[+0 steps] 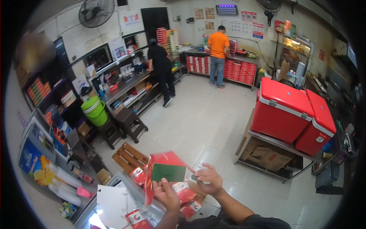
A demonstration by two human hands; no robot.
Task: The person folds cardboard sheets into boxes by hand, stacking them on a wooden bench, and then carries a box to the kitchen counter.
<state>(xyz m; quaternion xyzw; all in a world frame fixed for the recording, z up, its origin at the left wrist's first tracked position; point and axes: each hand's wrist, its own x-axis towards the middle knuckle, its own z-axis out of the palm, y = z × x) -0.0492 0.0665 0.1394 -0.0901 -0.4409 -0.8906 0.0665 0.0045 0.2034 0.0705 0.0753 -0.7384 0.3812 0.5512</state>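
My left hand (166, 194) is closed on a red carton (149, 183) with a green panel (168, 173) facing up, its thumb lying on the green. My right hand (208, 179) is to the right of the carton, fingers bent; something small and greyish lies by its fingertips, too blurred to name. Below and around my hands are several red and white boxes (139, 219). A white sheet (113, 201) lies to the left on a light surface.
Two red coolers (283, 100) stand on a metal table at right. A green bucket (95, 110) sits on a stool at left. A person in orange (219, 45) and a person in black (159, 61) stand at the far counters. A wooden rack (129, 157) is ahead.
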